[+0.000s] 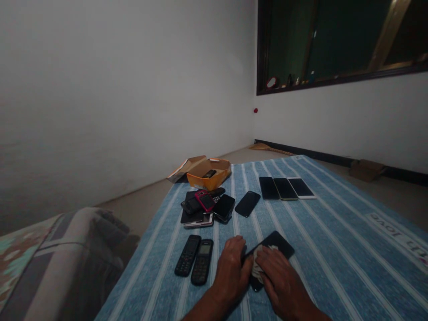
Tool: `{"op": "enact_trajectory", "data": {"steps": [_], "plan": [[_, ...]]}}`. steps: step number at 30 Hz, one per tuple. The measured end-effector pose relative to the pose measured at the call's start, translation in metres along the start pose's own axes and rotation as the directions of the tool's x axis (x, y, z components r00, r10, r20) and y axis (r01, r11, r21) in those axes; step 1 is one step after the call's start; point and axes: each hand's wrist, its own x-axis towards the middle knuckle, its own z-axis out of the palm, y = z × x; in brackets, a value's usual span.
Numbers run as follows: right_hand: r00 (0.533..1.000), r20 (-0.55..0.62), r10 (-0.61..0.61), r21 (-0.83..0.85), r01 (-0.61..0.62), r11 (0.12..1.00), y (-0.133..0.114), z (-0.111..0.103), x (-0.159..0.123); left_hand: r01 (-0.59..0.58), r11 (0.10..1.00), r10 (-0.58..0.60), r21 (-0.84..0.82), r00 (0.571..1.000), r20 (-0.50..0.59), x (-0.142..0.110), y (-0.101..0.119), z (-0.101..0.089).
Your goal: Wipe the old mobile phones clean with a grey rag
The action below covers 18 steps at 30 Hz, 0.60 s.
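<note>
My left hand grips the edge of a black smartphone lying on the blue striped bedsheet. My right hand presses a crumpled white cloth onto the phone's glass. Just left of my left hand lie two black keypad phones, the second close beside the first. Farther ahead is a heap of phones, topped by a pink keypad phone. A lone black smartphone lies to its right.
Three smartphones lie side by side near the sheet's far end. An open orange cardboard box holds a dark phone. A patterned bolster lies at the lower left, with white walls beyond the sheet.
</note>
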Motion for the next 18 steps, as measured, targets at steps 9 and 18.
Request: {"op": "enact_trajectory", "data": {"steps": [9,18], "plan": [[1.0,0.02,0.004,0.002,-0.004,1.0,0.001,-0.004,0.001,0.185,0.915,-0.164,0.36,0.982,-0.091,0.068,-0.016,-0.037],[1.0,-0.002,-0.009,0.003,0.009,1.0,0.003,-0.003,0.004,0.532,0.799,-0.55,0.281,0.835,-0.017,0.117,-0.02,-0.04]]}}
